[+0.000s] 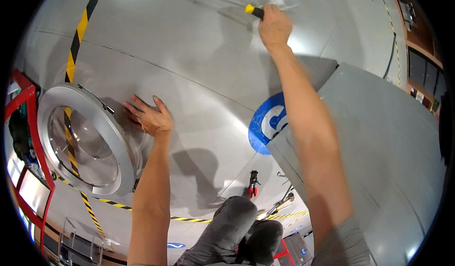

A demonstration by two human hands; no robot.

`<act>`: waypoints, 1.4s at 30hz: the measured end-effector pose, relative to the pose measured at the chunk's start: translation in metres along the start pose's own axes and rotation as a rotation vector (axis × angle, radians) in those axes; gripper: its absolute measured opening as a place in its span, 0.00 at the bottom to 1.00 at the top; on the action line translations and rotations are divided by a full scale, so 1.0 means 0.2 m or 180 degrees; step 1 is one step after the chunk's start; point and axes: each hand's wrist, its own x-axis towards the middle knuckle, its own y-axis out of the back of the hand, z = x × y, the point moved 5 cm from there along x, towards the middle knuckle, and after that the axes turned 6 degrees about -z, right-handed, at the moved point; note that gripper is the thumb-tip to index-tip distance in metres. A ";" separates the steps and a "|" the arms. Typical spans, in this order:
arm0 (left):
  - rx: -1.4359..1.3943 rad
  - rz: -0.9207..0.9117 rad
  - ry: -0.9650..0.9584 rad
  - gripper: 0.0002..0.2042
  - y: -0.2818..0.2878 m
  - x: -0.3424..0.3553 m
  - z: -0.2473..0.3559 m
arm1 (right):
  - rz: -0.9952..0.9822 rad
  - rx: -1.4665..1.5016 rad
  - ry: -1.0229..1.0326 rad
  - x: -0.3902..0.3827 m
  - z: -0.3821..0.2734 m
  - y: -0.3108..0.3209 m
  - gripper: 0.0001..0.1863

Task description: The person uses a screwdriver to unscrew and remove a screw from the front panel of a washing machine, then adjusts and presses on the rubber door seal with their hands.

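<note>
My right hand (276,28) grips the yellow-and-black handle of a long screwdriver (251,10) near the top of the view, its thin shaft reaching left over the grey floor (204,57). Lower left of it, my left hand (147,116) rests palm down on the floor, fingers spread. Just left of that hand lies a round silver appliance door (121,157) with a clear glass bowl and metal fittings at its rim. Red-handled pliers (253,185) lie by my knees, with further metal tools (284,200) to their right.
A grey boxy panel (379,147) fills the right side beside my forearm, partly over a blue round floor marking (260,123). A red metal frame (31,93) stands at the far left. Yellow-and-black tape (80,29) runs along the floor. Wooden shelving (417,33) is at the upper right edge.
</note>
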 end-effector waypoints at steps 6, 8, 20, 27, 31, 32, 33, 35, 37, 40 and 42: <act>0.0135 0.0122 0.0022 0.38 -0.02 -0.04 -0.01 | -0.0171 0.0518 -0.0270 -0.55 -0.25 0.17 0.13; 0.0129 0.0120 -0.0056 0.38 -0.02 -0.07 -0.01 | -0.0013 0.0707 -0.0215 -0.79 -0.35 0.23 0.13; 0.0016 0.0422 -0.0430 0.41 -0.14 -0.01 -0.12 | -0.0488 0.1695 0.0063 -2.66 -0.63 0.55 0.17; -0.0944 -0.1220 -0.1679 0.35 -0.10 -0.13 -0.69 | -0.0370 0.1852 0.0515 -3.21 -0.71 0.56 0.10; -0.1145 -0.0846 -0.3003 0.19 0.20 -1.21 -0.50 | -0.0303 0.1796 0.0796 -3.42 -0.78 0.58 0.08; -0.1065 -0.0818 -0.3140 0.16 0.22 -1.37 -0.55 | -0.0298 0.1820 0.0908 -3.45 -0.82 0.57 0.08; -0.1078 -0.0896 -0.3225 0.14 0.22 -1.54 -0.55 | -0.0312 0.1808 0.0976 -3.50 -0.82 0.57 0.08; -0.1003 -0.0968 -0.3307 0.10 0.21 -1.76 -0.55 | -0.0498 0.1783 0.1056 -3.58 -0.81 0.60 0.09; -0.0790 -0.0926 -0.3302 0.08 0.19 -1.87 -0.60 | -0.0557 0.1767 0.1099 -3.65 -0.79 0.67 0.09; -0.0869 -0.0611 -0.3057 0.07 0.15 -1.90 -0.65 | -0.1002 0.1718 0.1544 -3.75 -0.63 0.77 0.16; -0.0844 -0.0441 -0.2975 0.06 0.12 -1.89 -0.64 | -0.1192 0.1574 0.1679 -3.81 -0.49 0.87 0.11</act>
